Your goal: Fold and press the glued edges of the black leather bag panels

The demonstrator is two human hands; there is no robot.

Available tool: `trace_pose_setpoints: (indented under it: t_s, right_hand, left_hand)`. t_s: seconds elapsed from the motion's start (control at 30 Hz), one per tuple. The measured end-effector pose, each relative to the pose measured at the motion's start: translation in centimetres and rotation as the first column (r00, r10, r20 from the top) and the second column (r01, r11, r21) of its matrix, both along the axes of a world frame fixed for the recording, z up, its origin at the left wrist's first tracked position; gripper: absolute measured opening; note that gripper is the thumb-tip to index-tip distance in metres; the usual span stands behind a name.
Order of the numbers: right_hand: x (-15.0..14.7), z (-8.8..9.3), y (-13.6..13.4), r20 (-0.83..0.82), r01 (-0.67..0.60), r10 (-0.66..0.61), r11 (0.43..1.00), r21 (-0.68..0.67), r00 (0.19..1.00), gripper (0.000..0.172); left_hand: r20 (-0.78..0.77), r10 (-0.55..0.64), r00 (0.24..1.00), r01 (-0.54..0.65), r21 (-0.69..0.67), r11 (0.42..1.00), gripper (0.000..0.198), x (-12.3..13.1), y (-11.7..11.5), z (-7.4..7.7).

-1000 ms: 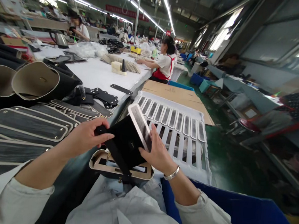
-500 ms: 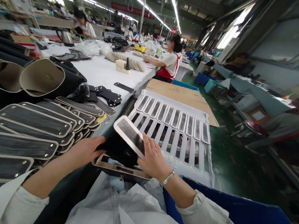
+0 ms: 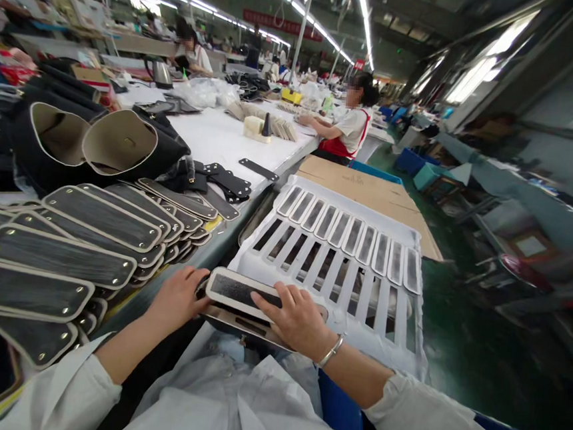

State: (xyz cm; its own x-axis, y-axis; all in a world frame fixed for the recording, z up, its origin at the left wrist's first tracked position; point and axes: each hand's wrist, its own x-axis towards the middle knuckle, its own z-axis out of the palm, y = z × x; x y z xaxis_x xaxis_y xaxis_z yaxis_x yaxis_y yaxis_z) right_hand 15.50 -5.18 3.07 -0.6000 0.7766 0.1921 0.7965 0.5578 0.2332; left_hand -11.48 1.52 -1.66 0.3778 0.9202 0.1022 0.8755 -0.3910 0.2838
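A dark bag with a beige lining (image 3: 230, 318) is at my lap, its opening facing up. Across that opening lies a long black panel with a pale rim (image 3: 232, 291). My right hand (image 3: 300, 318) is closed on the right part of this panel, fingers over its top. At the bag's left end, my left hand (image 3: 179, 296) is closed round the edge, close to the panel's left end; its fingertips are partly hidden. To the left, a pile of similar black panels with pale edging and metal studs (image 3: 56, 265) covers the table edge.
Right of the bag stands a white slotted rack (image 3: 282, 268) with a row of pale-rimmed panels (image 3: 339, 230). Behind it lies cardboard (image 3: 364, 182). Open dark bags (image 3: 117, 140) sit on the left table. A co-worker (image 3: 352, 124) sits farther along; a blue bin (image 3: 337, 403) is beside my lap.
My right hand has lowered the panel from a tilted position onto the bag's opening. My left hand has come to the bag's left end. The view has turned slightly left.
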Motion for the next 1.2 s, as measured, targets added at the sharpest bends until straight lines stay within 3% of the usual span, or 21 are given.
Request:
trace_pose_setpoints:
  t_s: [0.1, 0.2, 0.27, 0.33, 0.47, 0.63, 0.83, 1.07, 1.2]
  right_hand:
    - [-1.2, -0.6, 0.5, 0.059, -0.090, 0.088, 0.996, 0.025, 0.994, 0.045]
    - [-1.6, -0.8, 0.2, 0.110, -0.155, 0.155, 0.988, -0.004, 0.982, 0.043]
    - [-1.5, -0.7, -0.3, 0.143, -0.178, 0.184, 0.983, -0.053, 0.972, 0.042]
    - [-1.4, -0.3, -0.6, 0.166, -0.182, 0.200, 0.976, -0.117, 0.966, 0.044]
    - [-1.7, 0.6, -0.1, 0.158, -0.111, 0.163, 0.948, -0.297, 0.974, 0.057]
    - [-3.5, 1.5, 1.6, 0.150, -0.023, 0.107, 0.880, -0.475, 0.983, 0.065]
    - [-4.6, 0.7, 2.8, 0.135, 0.008, 0.069, 0.863, -0.506, 0.988, 0.052]
    - [-3.1, -0.2, 3.4, 0.099, -0.056, 0.128, 0.844, -0.533, 0.987, 0.062]
    - [-3.1, -0.3, 3.5, 0.081, -0.048, 0.110, 0.836, -0.547, 0.991, 0.063]
  left_hand:
    - [0.197, 0.153, 0.968, -0.107, -0.226, 0.968, 0.042, -1.1, -0.3, -1.6]
    - [0.323, 0.273, 0.906, -0.071, -0.520, 0.851, 0.032, -1.0, -0.7, -2.1]
    - [0.367, 0.340, 0.866, -0.058, -0.603, 0.796, 0.030, -0.7, -0.8, -1.9]
    - [0.394, 0.375, 0.839, -0.053, -0.627, 0.777, 0.029, -0.5, -0.9, -1.5]
    - [0.413, 0.389, 0.823, -0.069, -0.607, 0.792, 0.034, -0.5, -1.0, -1.3]
    - [0.353, 0.320, 0.879, -0.100, -0.520, 0.848, 0.036, -0.8, -0.9, -1.5]
    - [0.241, 0.188, 0.952, -0.084, -0.386, 0.918, 0.039, -1.0, -0.4, -0.9]
    - [0.027, 0.089, 0.996, -0.075, -0.331, 0.940, 0.048, -0.8, -0.6, -0.1]
    - [-0.063, -0.013, 0.998, 0.000, -0.201, 0.980, 0.043, -0.8, 0.1, 0.4]
